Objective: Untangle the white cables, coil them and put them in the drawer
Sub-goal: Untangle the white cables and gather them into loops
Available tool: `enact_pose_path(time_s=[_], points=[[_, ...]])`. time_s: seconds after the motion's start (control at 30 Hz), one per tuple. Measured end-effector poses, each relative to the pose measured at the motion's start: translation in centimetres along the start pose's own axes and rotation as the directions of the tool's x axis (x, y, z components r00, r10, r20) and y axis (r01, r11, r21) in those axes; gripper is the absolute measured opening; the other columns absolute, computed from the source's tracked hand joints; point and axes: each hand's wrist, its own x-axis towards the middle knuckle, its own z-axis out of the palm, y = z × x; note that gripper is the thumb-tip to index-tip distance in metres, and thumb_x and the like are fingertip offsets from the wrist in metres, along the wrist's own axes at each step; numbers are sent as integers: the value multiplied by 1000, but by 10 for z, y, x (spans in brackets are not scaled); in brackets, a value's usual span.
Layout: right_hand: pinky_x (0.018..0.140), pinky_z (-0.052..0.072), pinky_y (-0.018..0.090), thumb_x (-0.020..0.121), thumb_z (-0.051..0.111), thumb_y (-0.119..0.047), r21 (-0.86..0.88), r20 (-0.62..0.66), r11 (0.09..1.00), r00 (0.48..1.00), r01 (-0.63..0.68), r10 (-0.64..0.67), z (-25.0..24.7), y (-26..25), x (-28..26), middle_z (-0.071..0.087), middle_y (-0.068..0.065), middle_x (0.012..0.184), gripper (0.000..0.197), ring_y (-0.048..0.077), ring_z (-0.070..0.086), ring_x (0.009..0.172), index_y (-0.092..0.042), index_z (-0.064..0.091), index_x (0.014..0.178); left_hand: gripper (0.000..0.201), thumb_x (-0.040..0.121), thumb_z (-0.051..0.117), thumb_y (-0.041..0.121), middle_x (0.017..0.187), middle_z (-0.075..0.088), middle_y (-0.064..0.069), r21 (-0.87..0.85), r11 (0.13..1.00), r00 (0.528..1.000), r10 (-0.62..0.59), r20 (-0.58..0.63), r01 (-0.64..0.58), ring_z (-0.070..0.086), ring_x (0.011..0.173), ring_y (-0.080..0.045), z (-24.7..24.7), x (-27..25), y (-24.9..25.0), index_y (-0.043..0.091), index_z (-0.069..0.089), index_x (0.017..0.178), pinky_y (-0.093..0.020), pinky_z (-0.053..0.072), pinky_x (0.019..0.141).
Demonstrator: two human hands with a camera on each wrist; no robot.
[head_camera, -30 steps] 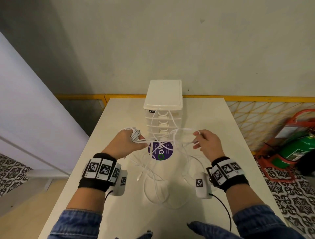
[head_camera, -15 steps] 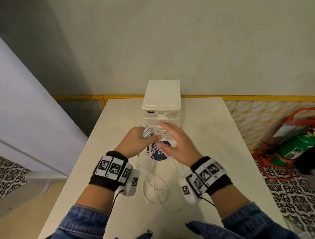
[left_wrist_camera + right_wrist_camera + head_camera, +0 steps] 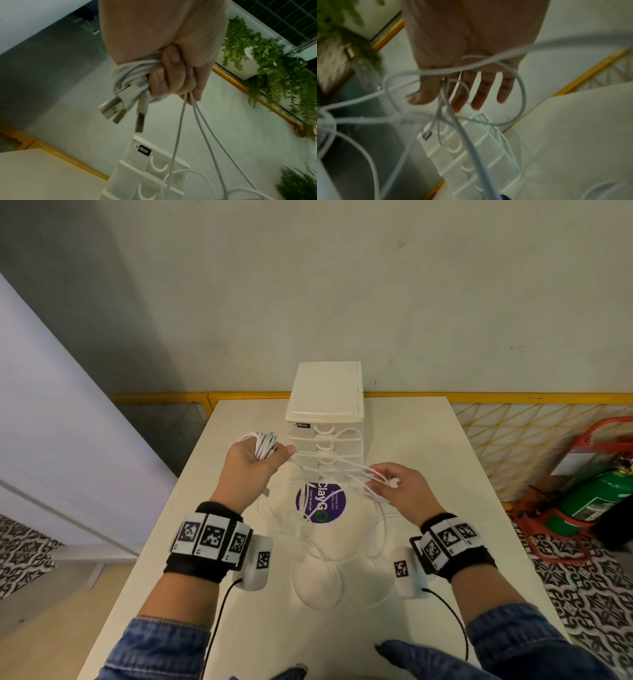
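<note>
Head view: a bundle of coiled white cables (image 3: pixel 263 444) is gripped in the left hand (image 3: pixel 251 470), fingers curled tight around it, above the left side of the table (image 3: pixel 428 446). Connector plugs (image 3: pixel 120 108) are seen sticking out of that fist in the left wrist view. Loose strands are stretched across to the right hand (image 3: pixel 404 491), where they are pinched between thumb and fingers (image 3: pixel 481 93). More loops are left lying on the table's middle, over a purple sticker (image 3: pixel 322 503). A small drawer unit (image 3: pixel 325 392) is set at the far edge, all drawers closed.
</note>
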Motion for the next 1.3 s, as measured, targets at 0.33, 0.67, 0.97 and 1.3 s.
enact_pose_path(time_s=[0.33,0.67,0.97,1.3], points=[[88,47,20,80,70,-22,9,297,997,952,82,-81,49,-48,-9,68,-7,105,35,6,62,98,-39,56,108,24,86,68,10,41,50,12,-127,992,955,59,290,-23,46,37,0,36,-13,29,12,58,64,-14,39,42],[83,44,37,79,51,-55,-490,160,842,973,227,-169,1,-13,5,70,-9,75,32,11,62,73,-30,70,80,29,82,73,32,53,49,0,68,994,980,-102,173,91,41,45,-12,-13,1,-8,16,57,63,-26,39,50],[94,25,32,86,59,-22,-517,-155,822,918,238,-364,-15,-37,35,66,-11,82,4,12,60,78,-25,60,88,38,89,65,35,43,34,4,28,987,657,-125,744,156,27,36,-9,14,-24,-12,13,57,59,-18,24,39],[83,49,29,76,71,-30,-294,199,955,979,28,33,32,-13,13,71,-6,89,13,13,65,87,-24,66,87,38,76,69,55,46,19,8,-676,568,707,216,673,469,12,35,-9,12,-3,10,21,57,63,-15,19,35]])
